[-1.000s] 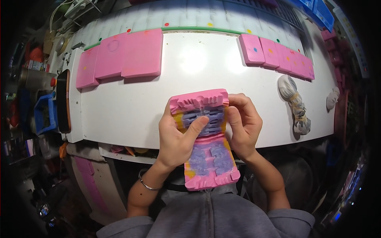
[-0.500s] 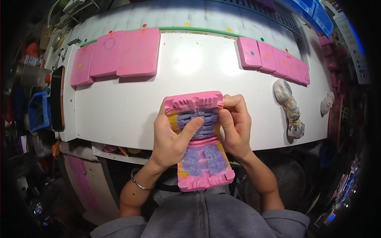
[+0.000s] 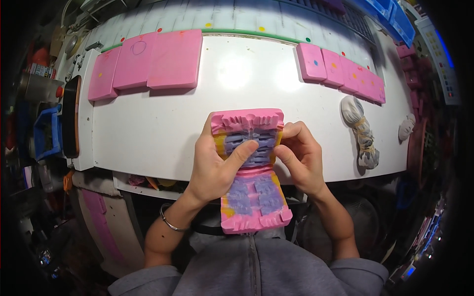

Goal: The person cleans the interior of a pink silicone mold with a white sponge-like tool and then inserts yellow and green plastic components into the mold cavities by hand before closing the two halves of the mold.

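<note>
Pink mould [image 3: 254, 172] spanning table edge [image 3: 143, 173] | left hand [image 3: 211, 167]: grip clasping mould | right hand [image 3: 305, 165]: grip unclear | room beyond

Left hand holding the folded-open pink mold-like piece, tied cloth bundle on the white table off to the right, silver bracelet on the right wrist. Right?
One error: the silver bracelet is on the left wrist, as the head view shows. The left hand does hold the pink mold-like piece, and the tied cloth bundle lies on the white table, off to the right.
</note>
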